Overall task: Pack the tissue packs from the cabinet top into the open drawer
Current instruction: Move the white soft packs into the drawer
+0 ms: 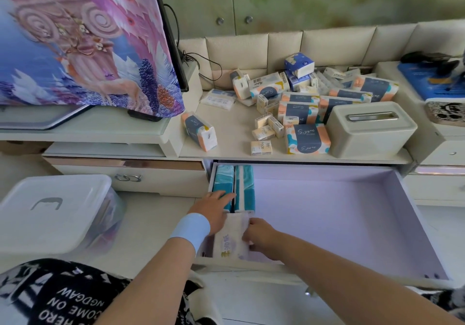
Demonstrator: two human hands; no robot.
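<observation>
Both hands grip a white tissue pack [232,239] in the open drawer's [352,224] front-left corner: left hand [214,211] also touching two teal packs [234,186], right hand [259,232] pinching its edge. On the cabinet top [226,133], "S.pure" packs [308,142] crowd a grey tissue box [370,128]

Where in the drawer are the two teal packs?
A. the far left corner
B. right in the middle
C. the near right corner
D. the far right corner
A: the two teal packs stand side by side against the left wall of the drawer, at its far end.
</observation>
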